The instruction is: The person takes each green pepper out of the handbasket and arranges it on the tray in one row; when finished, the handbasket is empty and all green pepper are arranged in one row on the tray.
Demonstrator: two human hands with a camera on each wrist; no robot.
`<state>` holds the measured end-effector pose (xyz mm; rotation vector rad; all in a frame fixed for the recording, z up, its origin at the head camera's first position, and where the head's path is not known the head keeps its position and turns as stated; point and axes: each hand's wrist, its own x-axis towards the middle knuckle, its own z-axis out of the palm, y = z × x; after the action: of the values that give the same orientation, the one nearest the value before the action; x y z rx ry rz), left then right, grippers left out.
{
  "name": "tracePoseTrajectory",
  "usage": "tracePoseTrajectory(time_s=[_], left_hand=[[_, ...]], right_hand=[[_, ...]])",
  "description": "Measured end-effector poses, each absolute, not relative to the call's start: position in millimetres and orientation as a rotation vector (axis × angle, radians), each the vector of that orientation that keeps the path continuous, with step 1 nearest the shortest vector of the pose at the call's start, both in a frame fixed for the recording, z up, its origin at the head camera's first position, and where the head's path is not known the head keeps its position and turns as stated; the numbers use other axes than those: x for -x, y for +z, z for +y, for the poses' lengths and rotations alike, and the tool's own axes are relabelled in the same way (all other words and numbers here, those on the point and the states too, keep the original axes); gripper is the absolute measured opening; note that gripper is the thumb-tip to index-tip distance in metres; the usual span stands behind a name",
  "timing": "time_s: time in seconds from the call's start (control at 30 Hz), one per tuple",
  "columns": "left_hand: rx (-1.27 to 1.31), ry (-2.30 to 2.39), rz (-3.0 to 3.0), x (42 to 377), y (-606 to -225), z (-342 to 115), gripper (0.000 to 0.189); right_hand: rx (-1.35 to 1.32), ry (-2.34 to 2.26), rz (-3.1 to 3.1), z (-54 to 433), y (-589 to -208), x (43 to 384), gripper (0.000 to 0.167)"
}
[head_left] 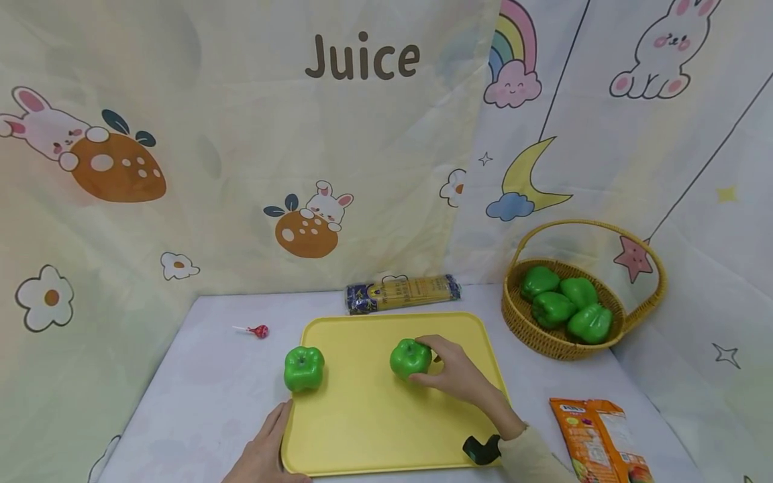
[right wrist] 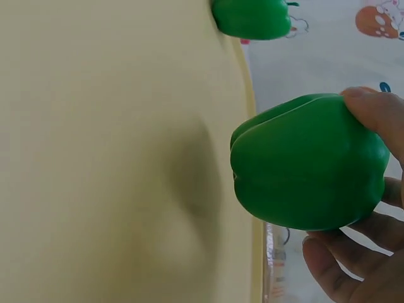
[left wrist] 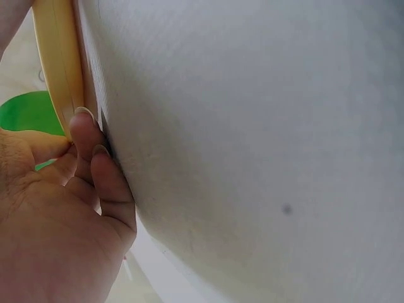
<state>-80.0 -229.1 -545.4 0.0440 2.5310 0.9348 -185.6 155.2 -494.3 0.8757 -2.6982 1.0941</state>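
Observation:
In the head view my right hand holds a green bell pepper between thumb and fingers, over the right half of a yellow tray. The right wrist view shows this bell pepper raised above the tray, with a shadow below it. Another green bell pepper sits at the tray's left edge, stem up. My left hand grips the tray's front left corner. In the left wrist view its curled fingers meet the tray's rim from the side and below.
A wicker basket with several green bell peppers stands right of the tray. Behind the tray lies a pack of spaghetti; a red lollipop is at the left. An orange snack bag lies front right. A dark curved object shows beside my right sleeve.

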Motion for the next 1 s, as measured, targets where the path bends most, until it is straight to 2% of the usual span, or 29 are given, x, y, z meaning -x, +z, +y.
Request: tracePoseTrajectory(time_s=[0.47,1.0], left_hand=[[-0.061,0.955,2.529,80,-545,-229,0.141],[-0.066,0.989,2.526,80,-544,-229,0.140]], right_hand=[[-0.901,1.239,-2.736,144,-509,186,0.070],[-0.986,1.322,-2.812,140,-510,192,0.069]])
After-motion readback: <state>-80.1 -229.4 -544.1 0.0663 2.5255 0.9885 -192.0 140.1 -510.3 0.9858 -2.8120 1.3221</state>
